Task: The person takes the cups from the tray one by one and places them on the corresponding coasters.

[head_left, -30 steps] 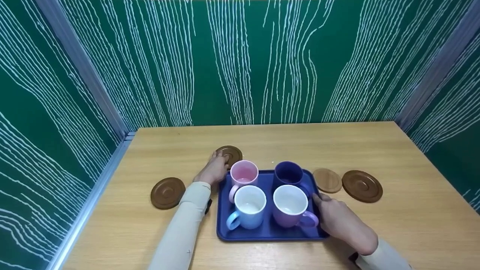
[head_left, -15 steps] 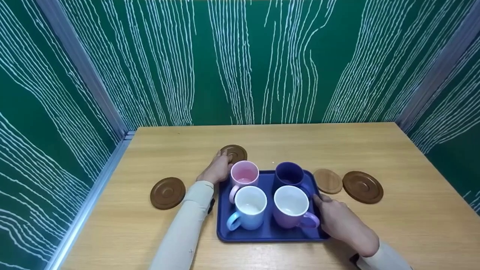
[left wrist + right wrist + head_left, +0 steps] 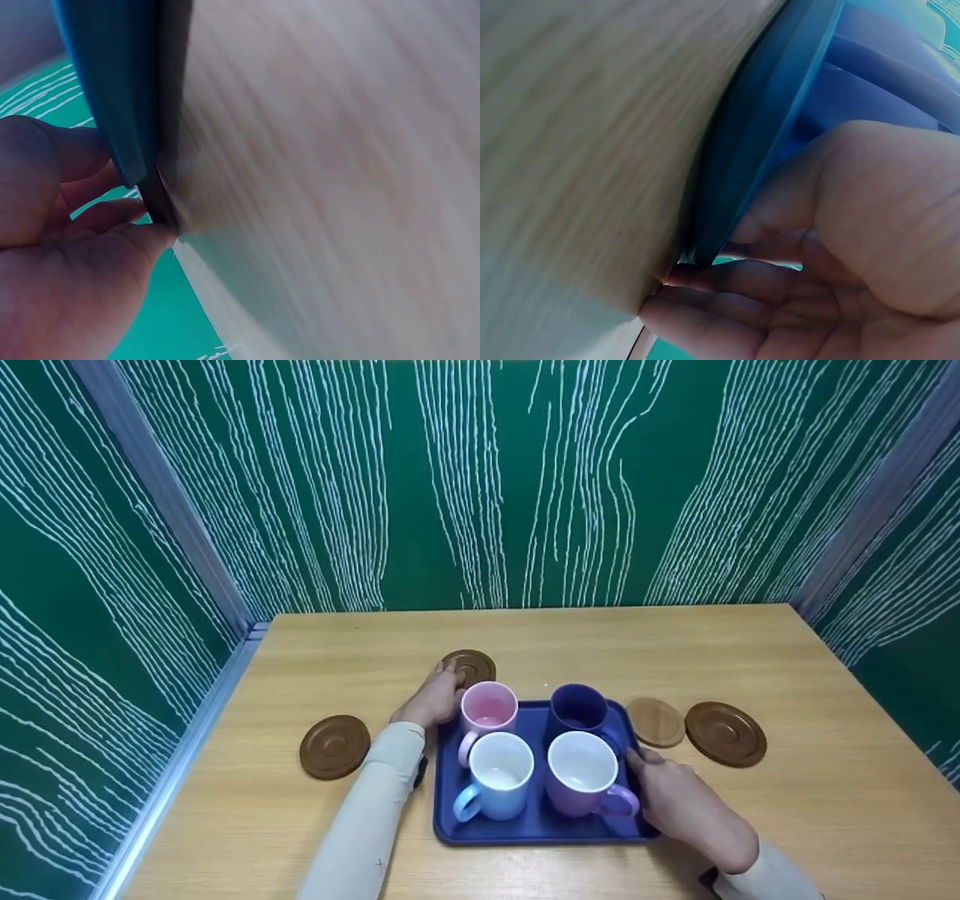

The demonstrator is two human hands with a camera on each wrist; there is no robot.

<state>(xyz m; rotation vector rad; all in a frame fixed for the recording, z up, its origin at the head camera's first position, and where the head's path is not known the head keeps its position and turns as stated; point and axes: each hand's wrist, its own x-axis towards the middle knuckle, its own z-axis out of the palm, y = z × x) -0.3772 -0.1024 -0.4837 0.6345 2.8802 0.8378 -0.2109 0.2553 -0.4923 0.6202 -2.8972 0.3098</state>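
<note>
A dark blue tray [image 3: 540,829] stands on the wooden table with several mugs on it. At the back are a pink mug [image 3: 486,724] and a navy mug [image 3: 556,724]; in front, a light blue mug [image 3: 504,799] and a purple mug [image 3: 574,797], both white inside. My left hand [image 3: 431,701] grips the tray's back left side, thumb at the rim, its fingers touching a brown round coaster [image 3: 480,664] behind. The left wrist view shows the tray edge [image 3: 124,97] by my thumb. My right hand [image 3: 679,799] holds the right rim; fingertips [image 3: 664,304] lie low against the table beside the tray.
A brown coaster [image 3: 335,746] lies left of the tray. To the right lie a pale wooden coaster [image 3: 655,721], close to the tray's edge, and another brown coaster [image 3: 725,733]. Green walls with white lines [image 3: 420,510] stand behind the table and at both sides.
My left hand and the brown coaster at its fingers have shifted slightly to the right. The tray, the mugs and my right hand have stayed nearly still.
</note>
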